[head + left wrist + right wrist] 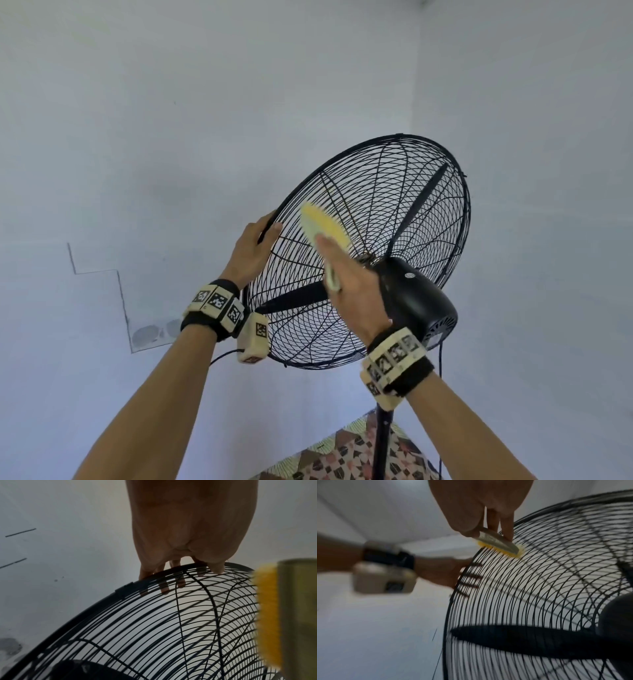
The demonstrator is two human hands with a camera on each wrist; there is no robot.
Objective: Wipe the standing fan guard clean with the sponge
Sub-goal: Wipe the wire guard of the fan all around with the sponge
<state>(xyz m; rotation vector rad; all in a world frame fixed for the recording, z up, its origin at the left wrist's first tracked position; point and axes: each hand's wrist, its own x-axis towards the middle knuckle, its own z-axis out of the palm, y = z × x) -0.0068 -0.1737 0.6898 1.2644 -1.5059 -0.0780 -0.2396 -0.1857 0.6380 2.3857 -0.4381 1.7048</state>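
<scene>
At far left of the head view, a pale wall (102,137) bears a thin stepped line (99,272) and two grey round patches (156,332). Right of these, the left hand (251,248) grips the black rim of the fan guard (428,219): the thumb lies on the near side of the rim, and in the left wrist view the fingers (180,584) curl over it and show through the wires of the guard (171,628). A marker band (215,306) circles that wrist. Toward the middle, the sponge (325,226), yellow on one face and pale green on the other, lies against the near wire mesh in its upper left part, between the rim and the hub. The right hand (352,277) holds it, thumb on one side and fingers on the other; in the right wrist view the fingers (506,524) pinch the sponge (498,543), its yellow face pressed to the wires of the guard (539,588). Dark blades (298,298) sit inside the cage. Further right, the black motor housing (414,298) projects from the guard's centre. Below it a dark pole (382,442) descends past a patterned floor (342,455).
</scene>
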